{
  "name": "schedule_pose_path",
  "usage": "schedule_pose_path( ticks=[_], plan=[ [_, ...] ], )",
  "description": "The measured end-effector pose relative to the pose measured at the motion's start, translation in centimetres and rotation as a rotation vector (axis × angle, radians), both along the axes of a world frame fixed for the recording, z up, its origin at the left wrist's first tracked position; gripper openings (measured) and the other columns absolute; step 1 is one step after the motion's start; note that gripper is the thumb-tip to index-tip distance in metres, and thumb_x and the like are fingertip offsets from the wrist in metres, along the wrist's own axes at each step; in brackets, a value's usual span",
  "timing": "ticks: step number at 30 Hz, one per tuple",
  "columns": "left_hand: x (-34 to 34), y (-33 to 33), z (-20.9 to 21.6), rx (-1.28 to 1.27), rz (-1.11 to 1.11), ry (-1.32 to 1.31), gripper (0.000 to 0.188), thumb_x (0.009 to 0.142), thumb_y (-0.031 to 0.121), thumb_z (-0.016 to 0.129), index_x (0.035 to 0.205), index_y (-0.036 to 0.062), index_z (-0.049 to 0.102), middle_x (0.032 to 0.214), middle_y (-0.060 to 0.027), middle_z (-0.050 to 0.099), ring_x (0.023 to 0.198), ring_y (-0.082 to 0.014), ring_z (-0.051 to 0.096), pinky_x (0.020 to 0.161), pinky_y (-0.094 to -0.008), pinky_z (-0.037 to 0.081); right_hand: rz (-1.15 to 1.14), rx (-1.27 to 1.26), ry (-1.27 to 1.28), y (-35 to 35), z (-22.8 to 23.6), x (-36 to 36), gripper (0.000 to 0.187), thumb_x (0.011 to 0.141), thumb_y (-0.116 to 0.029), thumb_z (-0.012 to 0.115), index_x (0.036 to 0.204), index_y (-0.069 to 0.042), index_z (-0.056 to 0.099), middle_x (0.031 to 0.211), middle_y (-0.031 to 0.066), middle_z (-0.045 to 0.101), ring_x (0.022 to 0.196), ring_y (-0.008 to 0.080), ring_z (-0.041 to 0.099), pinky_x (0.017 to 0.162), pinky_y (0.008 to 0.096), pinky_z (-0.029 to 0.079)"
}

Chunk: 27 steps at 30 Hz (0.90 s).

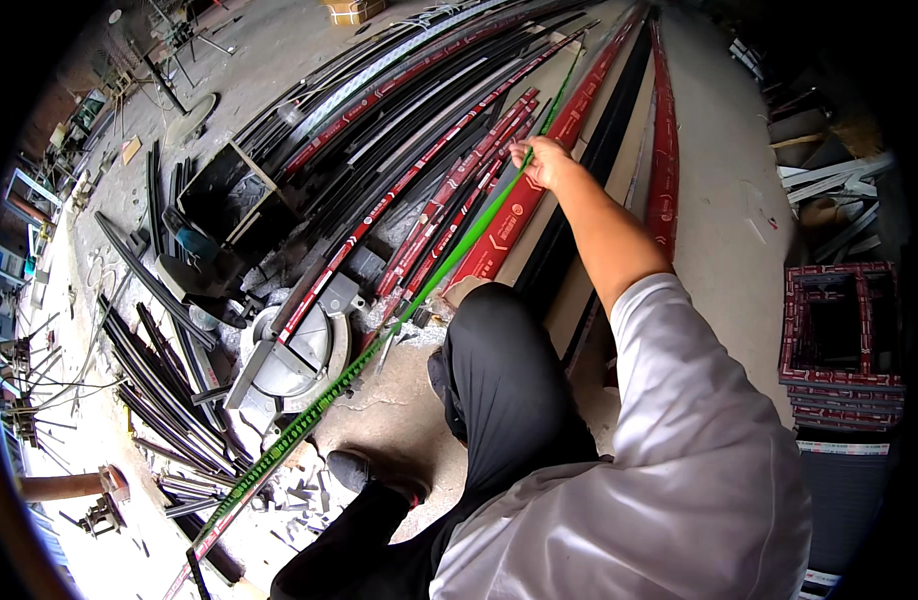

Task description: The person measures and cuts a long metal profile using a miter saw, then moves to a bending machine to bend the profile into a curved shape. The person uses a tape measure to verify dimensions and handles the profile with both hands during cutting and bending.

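My right arm stretches far forward, and my right hand (546,163) is closed with its fingers pinching a green tape measure blade (476,228). The blade slants from the lower left, past my knee, up to the hand and on toward the far end of the long profiles. Its lower stretch, dark with markings, lies along a red-filmed strip (211,535). Close beside the hand is a wide red-wrapped profile (514,215). My left hand is out of the picture.
Left of my feet stands a cut-off saw (294,355) with a narrow red-and-black profile (379,207) across it. Many long profiles fan out ahead. Short offcuts (304,497) litter the floor. An open box (229,200) sits at left; red-wrapped frames (839,378) are stacked at right.
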<state>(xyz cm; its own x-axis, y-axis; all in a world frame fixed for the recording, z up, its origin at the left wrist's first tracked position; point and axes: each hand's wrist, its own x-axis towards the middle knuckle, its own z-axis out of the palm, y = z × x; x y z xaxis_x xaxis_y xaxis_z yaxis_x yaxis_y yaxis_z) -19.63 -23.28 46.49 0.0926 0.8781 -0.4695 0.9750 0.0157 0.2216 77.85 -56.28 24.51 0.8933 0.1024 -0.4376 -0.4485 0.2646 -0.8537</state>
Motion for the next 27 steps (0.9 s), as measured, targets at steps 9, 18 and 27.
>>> schedule_pose_path(
  ticks=[9, 18, 27],
  plan=[
    [2.5, 2.3, -3.3, -0.092, -0.067, 0.088, 0.027, 0.100, 0.029, 0.058, 0.093, 0.0040, 0.066, 0.077, -0.0115, 0.063, 0.071, -0.0277, 0.061, 0.070, -0.0448, 0.049, 0.014, 0.138, 0.187, 4.8, -10.3, -0.4, 0.024, 0.108, -0.010, 0.039, 0.109, 0.004, 0.059, 0.091, 0.0166, 0.073, 0.073, 0.0221, 0.070, 0.065, 0.0353, 0.063],
    [3.1, 4.4, -8.3, -0.208, -0.132, 0.175, 0.034, 0.103, 0.028, 0.053, 0.085, 0.0017, 0.064, 0.073, -0.0130, 0.062, 0.066, -0.0281, 0.060, 0.066, -0.0436, 0.047, -0.054, 0.086, 0.181, 6.9, -14.3, 2.9, 0.017, 0.109, -0.013, 0.048, 0.114, 0.001, 0.056, 0.095, 0.0187, 0.072, 0.077, 0.0268, 0.071, 0.070, 0.0410, 0.064],
    [8.9, 8.1, -14.5, -0.255, -0.352, 0.140, 0.040, 0.104, 0.028, 0.049, 0.081, -0.0006, 0.066, 0.074, -0.0128, 0.064, 0.064, -0.0244, 0.060, 0.064, -0.0408, 0.047, -0.017, 0.146, 0.192, 9.9, -18.5, 1.6, 0.018, 0.108, -0.015, 0.052, 0.123, -0.006, 0.056, 0.122, 0.0140, 0.066, 0.120, 0.0307, 0.063, 0.111, 0.0531, 0.048]
  ],
)
